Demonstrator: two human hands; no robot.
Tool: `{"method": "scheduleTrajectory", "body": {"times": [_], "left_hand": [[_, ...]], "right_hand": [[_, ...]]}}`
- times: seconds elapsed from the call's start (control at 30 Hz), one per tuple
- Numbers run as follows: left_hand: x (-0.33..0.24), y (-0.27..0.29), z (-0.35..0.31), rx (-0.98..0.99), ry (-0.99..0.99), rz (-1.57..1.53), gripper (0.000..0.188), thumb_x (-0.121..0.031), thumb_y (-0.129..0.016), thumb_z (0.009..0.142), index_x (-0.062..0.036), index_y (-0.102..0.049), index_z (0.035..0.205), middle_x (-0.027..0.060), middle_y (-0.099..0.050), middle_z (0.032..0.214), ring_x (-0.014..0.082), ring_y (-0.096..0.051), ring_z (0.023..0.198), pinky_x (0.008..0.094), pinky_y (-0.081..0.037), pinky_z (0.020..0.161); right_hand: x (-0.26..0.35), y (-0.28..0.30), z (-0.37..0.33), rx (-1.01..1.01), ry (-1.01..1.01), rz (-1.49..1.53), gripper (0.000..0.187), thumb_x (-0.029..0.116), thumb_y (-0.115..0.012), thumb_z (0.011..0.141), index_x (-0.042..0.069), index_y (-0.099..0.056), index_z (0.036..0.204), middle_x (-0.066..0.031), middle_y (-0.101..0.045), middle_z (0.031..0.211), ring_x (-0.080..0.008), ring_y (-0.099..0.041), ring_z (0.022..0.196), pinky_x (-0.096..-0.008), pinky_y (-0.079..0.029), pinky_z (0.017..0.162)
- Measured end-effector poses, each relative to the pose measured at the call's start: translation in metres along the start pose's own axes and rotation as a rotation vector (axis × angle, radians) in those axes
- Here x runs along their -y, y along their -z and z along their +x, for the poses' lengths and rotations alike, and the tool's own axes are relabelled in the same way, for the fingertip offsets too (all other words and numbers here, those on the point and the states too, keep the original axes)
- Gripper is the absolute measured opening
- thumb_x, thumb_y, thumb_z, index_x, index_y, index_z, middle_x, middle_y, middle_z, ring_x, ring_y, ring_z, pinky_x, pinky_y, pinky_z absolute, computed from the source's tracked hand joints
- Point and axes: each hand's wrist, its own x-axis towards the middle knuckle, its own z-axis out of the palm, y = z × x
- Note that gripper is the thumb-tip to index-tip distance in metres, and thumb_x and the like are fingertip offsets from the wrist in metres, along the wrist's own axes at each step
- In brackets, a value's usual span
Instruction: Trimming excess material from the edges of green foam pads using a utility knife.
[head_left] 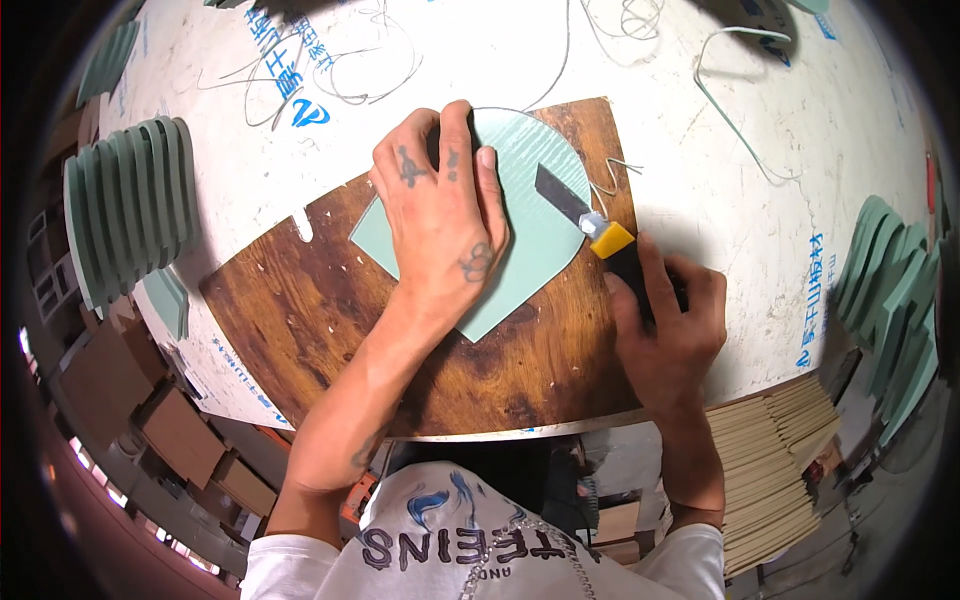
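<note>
We are probably trimming the pad (528, 245), left hand (438, 210) pressing it unclenched, right hand (675, 325) grasping the knife (611, 240), the next cut needing steady guidance.

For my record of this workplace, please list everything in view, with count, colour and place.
Work table: 1, white, centre
Wooden board: 1, brown, on table, near side
Green sheet: 1, pale green, on the board
Utility knife: 1, black and yellow, blade over sheet
Stacked green pieces: many, pale green, left and right
Thin strands: several, pale, mostly table's far side
Panels: many, beige, lower right
Boxes: several, brown, lower left
Dim rim: too unclear to list
Shirt: 1, white, printed, lower edge
Left hand: 1, bare, on the sheet
Right hand: 1, bare, around the knife
</note>
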Motion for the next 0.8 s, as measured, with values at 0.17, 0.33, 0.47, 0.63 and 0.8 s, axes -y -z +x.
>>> {"method": "scheduleTrajectory", "body": {"times": [0.17,0.33,0.47,0.63,0.8], "left_hand": [[0.001,0.000,0.000,0.010,0.004,-0.040,0.037,-0.008,-0.059,0.097,-0.0006,-0.054,0.133,0.0230,-0.049,0.120,0.0365,-0.045,0.110,0.0525,-0.039,0.095],[-0.002,0.000,0.001,0.017,0.009,-0.060,0.039,-0.007,-0.060,0.096,-0.0006,-0.053,0.134,0.0233,-0.048,0.122,0.0370,-0.046,0.111,0.0522,-0.039,0.095],[0.008,-0.003,0.002,0.015,-0.069,-0.083,0.034,-0.017,-0.055,0.101,-0.0002,-0.061,0.131,0.0234,-0.057,0.116,0.0346,-0.052,0.109,0.0494,-0.044,0.095],[0.019,0.004,0.038,0.282,-0.515,-0.427,0.037,-0.027,-0.046,0.105,-0.0063,-0.075,0.117,0.0126,-0.071,0.109,0.0268,-0.063,0.106,0.0449,-0.045,0.104],[-0.003,0.012,-0.002,-0.023,0.140,-0.036,0.038,-0.031,-0.057,0.098,-0.0058,-0.074,0.121,0.0356,-0.047,0.139,0.0477,-0.038,0.136,0.0656,-0.021,0.115]], "right_hand": [[-0.008,0.002,0.030,0.029,0.016,0.014,0.051,0.020,-0.086,0.079,0.013,-0.073,0.127,-0.0051,-0.059,0.097,-0.0223,-0.056,0.081,-0.0348,-0.051,0.059],[-0.020,0.006,0.068,0.065,0.078,0.094,0.045,0.019,-0.086,0.080,0.013,-0.074,0.123,-0.0013,-0.058,0.094,-0.0195,-0.055,0.080,-0.0333,-0.051,0.060],[-0.030,0.010,0.068,0.110,0.112,0.117,0.043,0.019,-0.085,0.082,0.014,-0.073,0.122,0.0006,-0.059,0.094,-0.0188,-0.056,0.080,-0.0330,-0.051,0.061],[-0.006,0.024,-0.021,0.153,-0.101,0.126,0.054,0.019,-0.086,0.082,0.014,-0.070,0.134,-0.0099,-0.063,0.100,-0.0264,-0.059,0.087,-0.0387,-0.054,0.068],[0.025,0.023,-0.055,0.128,-0.279,0.168,0.055,0.015,-0.085,0.083,0.008,-0.068,0.135,-0.0125,-0.063,0.103,-0.0279,-0.057,0.094,-0.0394,-0.053,0.075]]}}
